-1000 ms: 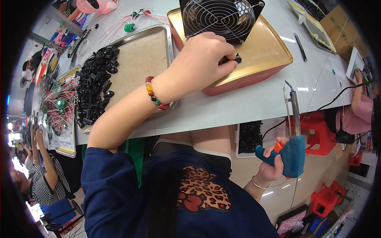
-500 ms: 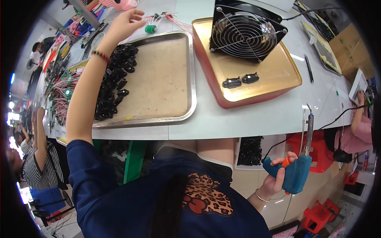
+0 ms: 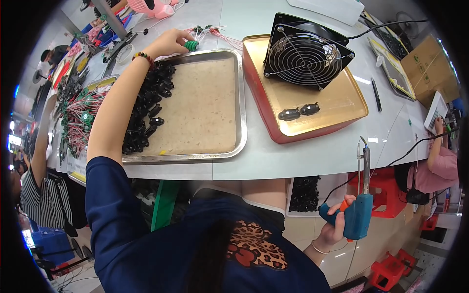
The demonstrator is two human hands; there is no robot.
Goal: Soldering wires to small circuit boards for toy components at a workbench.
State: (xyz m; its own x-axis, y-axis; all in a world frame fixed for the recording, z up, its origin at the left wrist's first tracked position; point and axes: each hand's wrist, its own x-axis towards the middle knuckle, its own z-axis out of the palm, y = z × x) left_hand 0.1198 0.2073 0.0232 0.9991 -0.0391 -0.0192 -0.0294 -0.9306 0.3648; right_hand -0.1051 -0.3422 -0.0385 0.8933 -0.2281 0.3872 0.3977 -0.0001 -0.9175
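My left hand (image 3: pixel 170 43) reaches past the far left corner of the metal tray (image 3: pixel 243 97). Its curled fingers close around the left end of a small green ridged cylinder (image 3: pixel 192 46), which lies on the table by the far rim. Small black housings (image 3: pixel 146 107) are heaped on the tray's left side under my forearm. Low at the right, beyond the table's front edge, my right hand (image 3: pixel 334 227) grips a blue pistol-shaped soldering gun (image 3: pixel 359 217), a finger at its orange trigger. The tip points up. Two black housings (image 3: pixel 299 112) sit on the gold-topped red tin (image 3: pixel 337 124).
A black fan (image 3: pixel 308 53) with a wire guard stands on the tin. Red and white wires with green boards (image 3: pixel 83 117) are bunched at the left. A black pen (image 3: pixel 376 94) lies at the right. The gun's cable trails near red stools (image 3: pixel 386 190). Other people sit at both sides.
My left hand has come down and right onto the green cylinder, its fingers curling in. My right hand, still holding the soldering gun, has shifted slightly left. The view has tilted a little.
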